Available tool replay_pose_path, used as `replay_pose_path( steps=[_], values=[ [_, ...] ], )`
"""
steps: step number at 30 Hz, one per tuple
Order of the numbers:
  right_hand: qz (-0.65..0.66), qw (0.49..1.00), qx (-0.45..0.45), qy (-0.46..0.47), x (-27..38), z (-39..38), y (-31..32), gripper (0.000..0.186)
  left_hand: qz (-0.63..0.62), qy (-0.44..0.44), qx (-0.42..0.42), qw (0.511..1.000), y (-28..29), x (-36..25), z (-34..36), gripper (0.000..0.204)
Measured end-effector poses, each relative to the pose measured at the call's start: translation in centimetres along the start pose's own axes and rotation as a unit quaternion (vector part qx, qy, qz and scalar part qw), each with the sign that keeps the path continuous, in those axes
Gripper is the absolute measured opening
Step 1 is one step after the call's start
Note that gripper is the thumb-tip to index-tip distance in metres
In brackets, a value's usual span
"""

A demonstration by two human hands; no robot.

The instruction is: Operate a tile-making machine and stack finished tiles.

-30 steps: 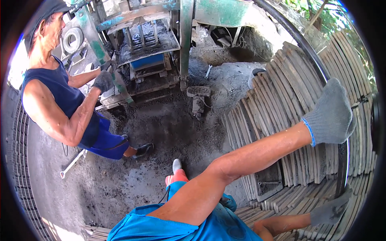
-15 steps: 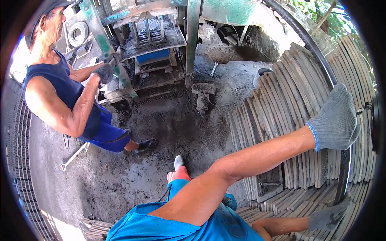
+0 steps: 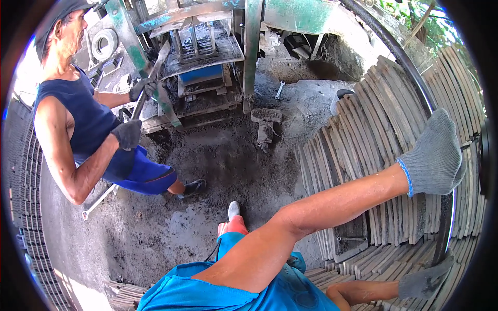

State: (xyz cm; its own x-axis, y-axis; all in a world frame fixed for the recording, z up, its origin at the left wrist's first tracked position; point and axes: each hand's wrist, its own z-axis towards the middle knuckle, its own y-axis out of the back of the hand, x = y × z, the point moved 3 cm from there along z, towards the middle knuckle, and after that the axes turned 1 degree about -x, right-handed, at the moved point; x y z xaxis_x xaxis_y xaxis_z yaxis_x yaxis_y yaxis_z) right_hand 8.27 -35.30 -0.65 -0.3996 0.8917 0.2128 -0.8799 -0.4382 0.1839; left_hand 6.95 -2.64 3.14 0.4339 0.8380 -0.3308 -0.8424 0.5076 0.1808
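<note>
My left hand (image 3: 433,153), in a grey knit glove with blue cuff, reaches across to grip a long, bent black metal bar (image 3: 404,67) at the right. Lower down, my right hand (image 3: 425,280), also gloved, appears closed around the same bar. Stacks of thin, worn boards (image 3: 373,119) stand on edge right behind and around both hands; more lie slanted below.
A co-worker in dark tank top (image 3: 78,114) grips a metal bar (image 3: 150,83) at left, beside a green-framed press (image 3: 251,52) with blue mould (image 3: 199,72). Wrenches (image 3: 280,89) lie on the gritty floor (image 3: 181,233). A tire (image 3: 105,44) and dark racks (image 3: 28,197) are farther left.
The co-worker's nearer hand has lowered and the hands are farther apart on the bar. My hands remain on the black bar; the whole view has shifted slightly.
</note>
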Motion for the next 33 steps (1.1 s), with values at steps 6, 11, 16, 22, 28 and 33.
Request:
replay_pose_path(
  steps=[6,11,16,22,28,33],
  values=[
    [0.119,0.975,0.042,-0.185,5.0,0.4,1.8,0.044,-0.012,-0.006,-0.027,1.000,-1.1,0.9,-0.7,0.041],
    [0.025,0.993,0.050,-0.107,6.8,-0.6,2.2,0.046,0.050,-0.030,-0.040,0.998,-1.3,0.3,-1.2,0.041],
    [0.126,0.982,0.043,-0.132,8.2,-0.7,2.7,0.047,-0.046,0.018,-0.023,0.999,-1.7,1.3,-0.7,0.042],
    [0.113,0.985,0.015,-0.127,6.7,-1.2,1.9,0.046,0.063,-0.014,-0.029,0.998,0.5,-0.2,-0.2,0.039],
    [0.174,0.978,0.007,-0.116,7.9,-1.2,2.3,0.042,0.056,-0.018,-0.069,0.996,1.0,-0.4,-0.2,0.033],
    [0.079,0.992,0.044,-0.088,5.7,-0.8,1.8,0.042,0.046,-0.030,-0.102,0.993,0.6,-0.2,-0.4,0.032]
  ],
)
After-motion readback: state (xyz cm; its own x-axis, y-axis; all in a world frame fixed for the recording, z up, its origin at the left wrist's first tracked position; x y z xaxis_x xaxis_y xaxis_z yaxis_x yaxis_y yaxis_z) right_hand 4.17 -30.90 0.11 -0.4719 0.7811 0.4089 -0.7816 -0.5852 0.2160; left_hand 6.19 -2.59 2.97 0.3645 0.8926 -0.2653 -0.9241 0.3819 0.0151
